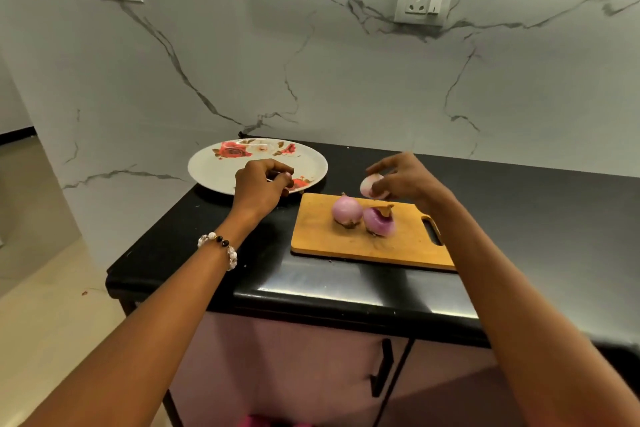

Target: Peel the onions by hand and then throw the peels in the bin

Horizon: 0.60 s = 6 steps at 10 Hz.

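Head view: a peeled onion [371, 186] is being held in the right hand [407, 180] above the cutting board [367, 236]; a peel scrap [281, 177] is being pinched by the left hand [259, 185] over the plate [221, 166]. Two onions [347, 211] are lying on the board. Risk: scrap being dropped onto the desk [214, 253], loosely pinched.

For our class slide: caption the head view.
Right hand holds a peeled onion above the cutting board; left hand pinches peel over the plate.

Bare black stone countertop [536, 204] is left open right of the wooden chopping board [374, 246]; the left is blocked by a floral white plate [214, 166], the rear by a marble-patterned wall [346, 80].
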Tool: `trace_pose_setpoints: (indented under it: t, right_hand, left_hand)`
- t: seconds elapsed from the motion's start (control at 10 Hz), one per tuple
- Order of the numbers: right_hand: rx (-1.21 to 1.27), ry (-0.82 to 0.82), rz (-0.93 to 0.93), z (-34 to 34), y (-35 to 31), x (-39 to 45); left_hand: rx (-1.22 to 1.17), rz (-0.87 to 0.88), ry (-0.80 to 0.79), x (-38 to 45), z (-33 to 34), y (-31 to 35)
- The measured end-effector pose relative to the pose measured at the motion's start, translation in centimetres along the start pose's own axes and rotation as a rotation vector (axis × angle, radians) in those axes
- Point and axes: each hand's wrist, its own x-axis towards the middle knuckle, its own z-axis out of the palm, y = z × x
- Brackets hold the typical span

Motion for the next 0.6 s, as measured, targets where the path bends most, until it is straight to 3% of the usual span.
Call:
trace_pose_setpoints:
  t: [0.2, 0.6]
  right_hand:
    - [0.012, -0.128, 0.072, 0.2, 0.5, -0.8]
    - [0.069, -0.040, 0.130, -0.9, 1.3, 1.9]
  left_hand:
    - [0.026, 0.057, -0.048, -0.8, -0.4, 1.6]
    - [0.050, 0.130, -0.124, 4.0, 1.0, 2.4]
